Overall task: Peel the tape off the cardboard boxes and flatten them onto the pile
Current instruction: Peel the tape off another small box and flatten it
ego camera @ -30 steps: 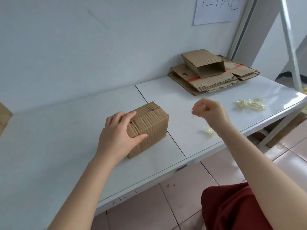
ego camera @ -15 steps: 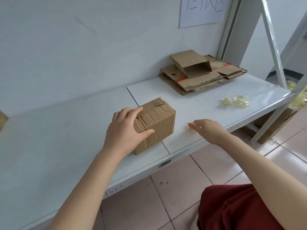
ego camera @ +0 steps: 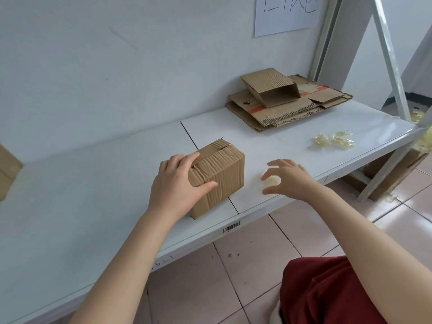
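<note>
A small brown cardboard box (ego camera: 224, 171) stands closed on the white shelf (ego camera: 93, 183) near its front edge. My left hand (ego camera: 180, 188) grips the box's near left corner, fingers over the top and thumb on the front face. Just right of the box my right hand (ego camera: 289, 178) hovers over the shelf with fingers spread, above a crumpled wad of clear tape (ego camera: 273, 180). A pile of flattened cardboard (ego camera: 287, 111) lies at the back right, with one half-collapsed box (ego camera: 271, 87) on top.
Several more tape wads (ego camera: 334, 141) lie on the shelf's right end. A metal shelf post (ego camera: 390, 57) slants at the right. Another cardboard edge (ego camera: 7, 171) shows at far left. A paper sign (ego camera: 287, 12) hangs on the wall. Tiled floor lies below.
My right hand came down from a raised fist to the shelf, then opened its fingers over a tape wad lying there. My left hand kept its grip on the box.
</note>
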